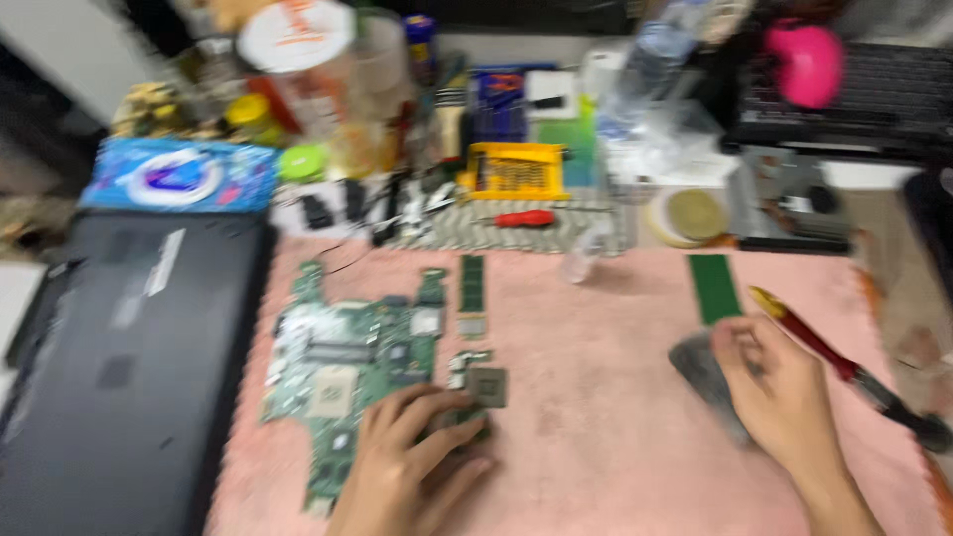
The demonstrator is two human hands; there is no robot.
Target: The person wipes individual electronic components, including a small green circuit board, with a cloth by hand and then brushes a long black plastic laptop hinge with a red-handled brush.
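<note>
Two containers stand at the back of the counter — a blurred clear jar (298, 69) with a white lid, contents unreadable, and a yellow case (516, 171) of small bits. My left hand (412, 462) presses spread fingers on the green circuit board (347, 372), beside a square chip (487, 386). My right hand (779, 387) curls over a dark flat piece (700, 365) — grip unclear.

A desk (30, 288) is shown covered by a pink mat (596, 397), on which a green circuit board (342, 362), a small square chip (487, 386), two green memory sticks (473, 281) and a red-handled screwdriver (824, 349) are laid out. A black laptop shell (129, 347) is seen lying just beside the mat, while a yellow bit case (516, 171) and blurred bottles are crowded along the far edge.
</note>
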